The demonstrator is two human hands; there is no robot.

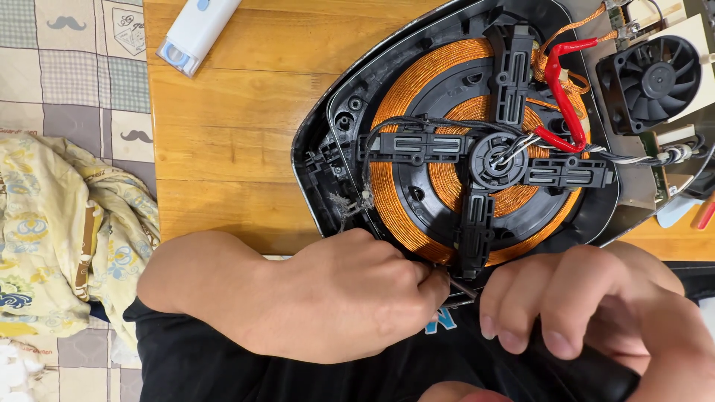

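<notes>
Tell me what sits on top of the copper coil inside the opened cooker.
A black cross-shaped plastic bracket lies over the copper coil, with a round hub at its centre and red wires crossing above. The left hand covers the coil's near edge, so nothing shows there.

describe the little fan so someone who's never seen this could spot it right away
Start at the opened cooker housing lying on the wooden table, filled by a round copper coil under a black cross-shaped bracket. Go past the coil to the picture's top right corner: the fan sits there, beyond the red wires. It is the only square black frame with curved blades around a round hub.
</notes>
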